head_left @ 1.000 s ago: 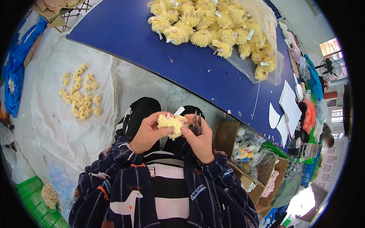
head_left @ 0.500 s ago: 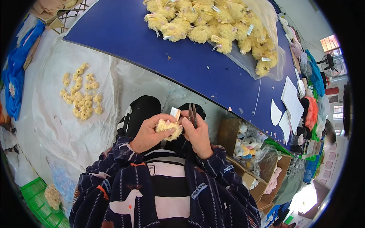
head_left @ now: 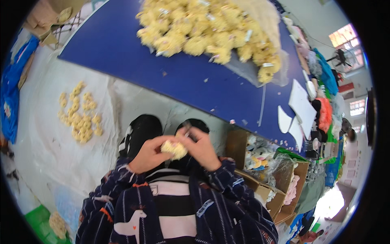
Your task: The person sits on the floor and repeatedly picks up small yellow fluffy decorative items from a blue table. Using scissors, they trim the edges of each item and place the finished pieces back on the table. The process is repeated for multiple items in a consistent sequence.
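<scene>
My left hand (head_left: 147, 155) is closed round a small fluffy yellow plush piece (head_left: 175, 151), held above my lap. My right hand (head_left: 203, 152) meets the plush from the other side, its fingertips at the top of it. Between those right fingers are small dark thread snips (head_left: 187, 126), blurred by motion. The white tag of this plush is hidden or smeared now. Beyond my knees, many similar yellow plush pieces (head_left: 195, 44) lie heaped on a blue table (head_left: 122, 65), some with white tags.
To the left, small yellow plush pieces (head_left: 83, 132) lie scattered on a pale sheet (head_left: 48, 150) on the floor. Cardboard boxes (head_left: 237, 150) with plush and plastic bags stand under the table at right. White paper pieces (head_left: 302, 103) lie near its right end. A green crate (head_left: 38, 221) sits lower left.
The view has shifted, so the table appears lower and further left. My right fingers have closed in on the plush, and the snips have tilted toward it. The white tag no longer shows.
</scene>
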`<state>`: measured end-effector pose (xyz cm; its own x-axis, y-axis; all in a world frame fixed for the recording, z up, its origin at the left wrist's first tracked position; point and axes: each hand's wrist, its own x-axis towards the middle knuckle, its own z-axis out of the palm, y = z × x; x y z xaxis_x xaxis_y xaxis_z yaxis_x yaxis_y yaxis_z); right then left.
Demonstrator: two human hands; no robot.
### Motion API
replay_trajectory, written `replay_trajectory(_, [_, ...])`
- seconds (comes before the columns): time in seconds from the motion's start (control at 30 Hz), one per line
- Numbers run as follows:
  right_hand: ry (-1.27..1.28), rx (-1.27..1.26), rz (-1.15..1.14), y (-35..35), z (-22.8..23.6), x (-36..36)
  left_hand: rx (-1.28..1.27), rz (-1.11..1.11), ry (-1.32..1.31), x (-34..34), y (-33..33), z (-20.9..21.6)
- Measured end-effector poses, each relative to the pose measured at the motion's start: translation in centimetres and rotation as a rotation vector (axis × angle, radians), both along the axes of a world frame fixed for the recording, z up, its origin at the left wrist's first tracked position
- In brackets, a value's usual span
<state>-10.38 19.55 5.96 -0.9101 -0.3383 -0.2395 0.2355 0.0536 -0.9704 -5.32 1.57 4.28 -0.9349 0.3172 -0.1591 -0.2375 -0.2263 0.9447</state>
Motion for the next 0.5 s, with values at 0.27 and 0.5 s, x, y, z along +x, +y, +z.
replay_trajectory(0.27, [0.705, 0.244, 0.031, 0.2, 0.5, -0.2, -0.027, 0.117, 0.061, -0.7, 0.1, -0.6])
replay_trajectory(0.5, [0.955, 0.583, -0.395, 6.0, 7.1, -9.6, -0.049, 0.996, 0.198, 1.8, -14.5, -7.2])
